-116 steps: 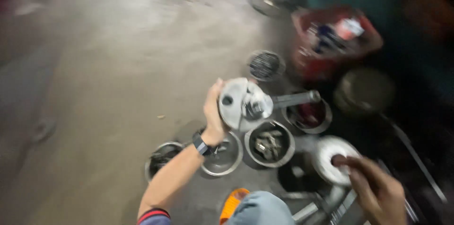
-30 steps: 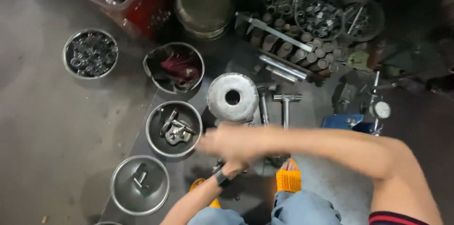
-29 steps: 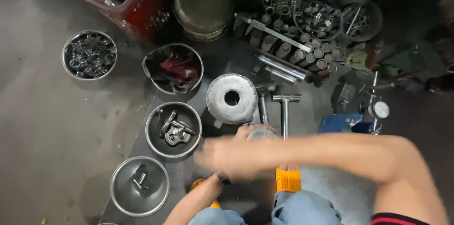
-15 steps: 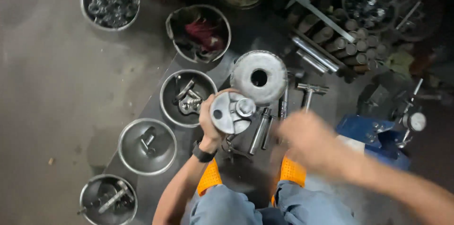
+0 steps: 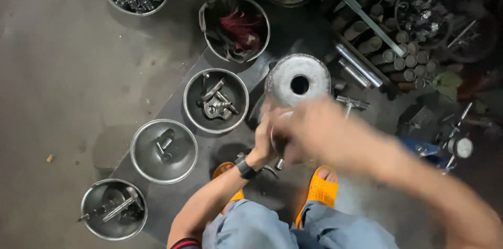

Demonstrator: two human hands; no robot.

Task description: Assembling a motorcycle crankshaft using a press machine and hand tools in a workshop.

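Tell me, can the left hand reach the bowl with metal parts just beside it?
Probably yes. The left hand is close to the bowl, with only bare mat between them, but it seems busy gripping a part.

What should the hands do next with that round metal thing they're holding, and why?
Probably hold steady and seat the part squarely before turning it. The left hand grips a round metal part above the dark mat, and the right hand is blurred over it, so how the pieces meet cannot be told. The metal disc with a centre hole lies just beyond.
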